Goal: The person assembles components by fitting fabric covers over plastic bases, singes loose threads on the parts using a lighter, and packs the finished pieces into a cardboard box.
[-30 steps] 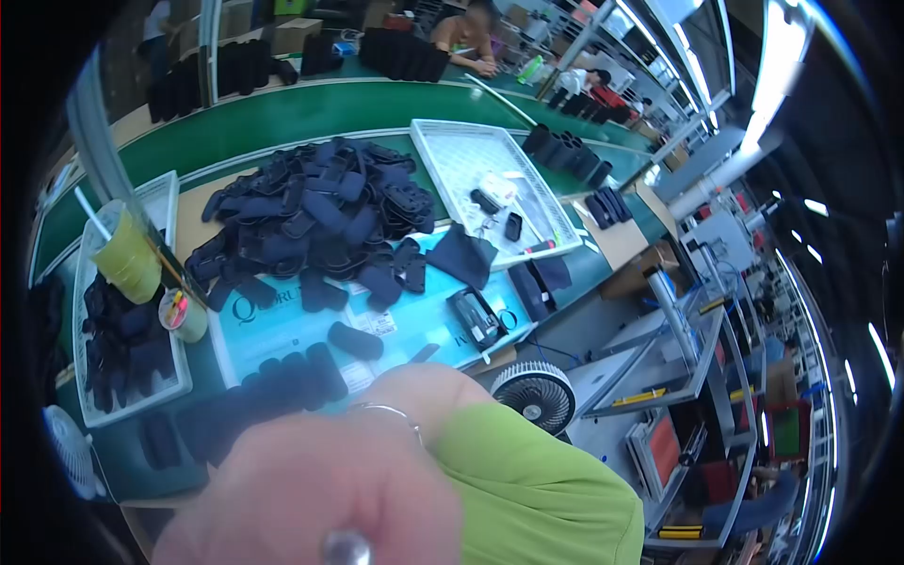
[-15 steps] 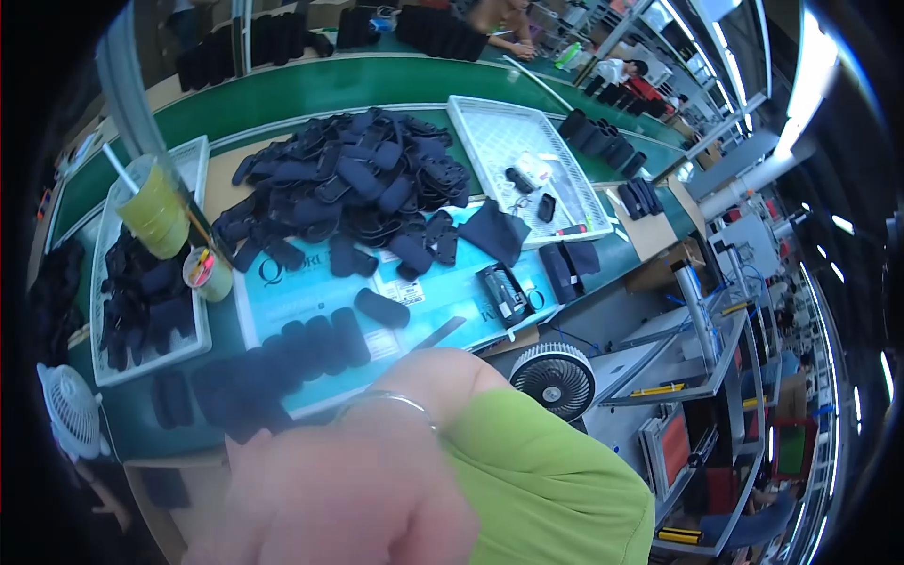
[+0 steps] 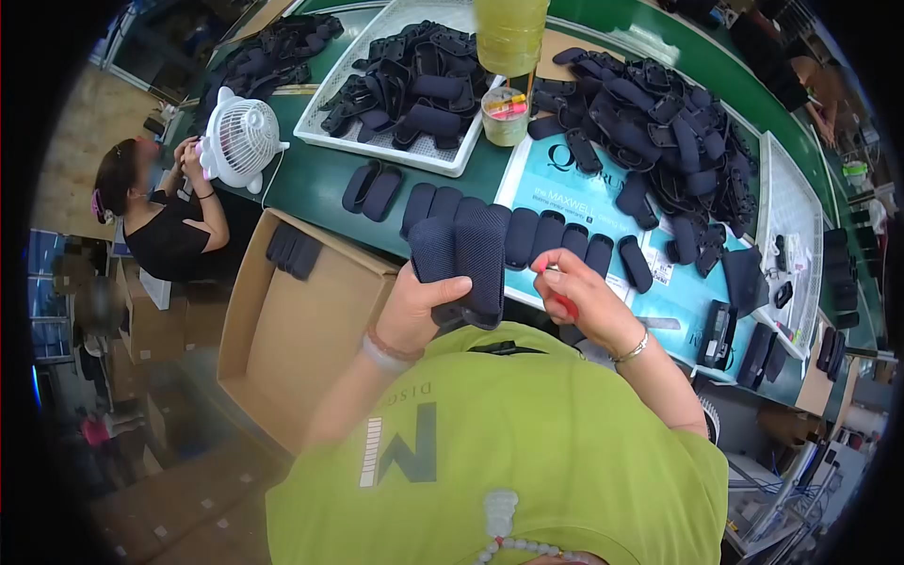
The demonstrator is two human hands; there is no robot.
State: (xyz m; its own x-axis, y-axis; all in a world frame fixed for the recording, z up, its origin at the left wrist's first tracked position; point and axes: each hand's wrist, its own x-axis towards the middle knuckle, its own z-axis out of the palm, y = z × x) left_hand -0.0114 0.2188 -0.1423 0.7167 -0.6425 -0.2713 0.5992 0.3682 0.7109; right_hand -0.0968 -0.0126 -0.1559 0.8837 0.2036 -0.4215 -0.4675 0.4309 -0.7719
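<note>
fingers of l hand grip 2 dk pcs

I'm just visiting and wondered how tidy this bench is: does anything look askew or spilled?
Slightly: one dark pad near the right hand lies at a different slant from the row of pads beside it. I see no spill.
</note>
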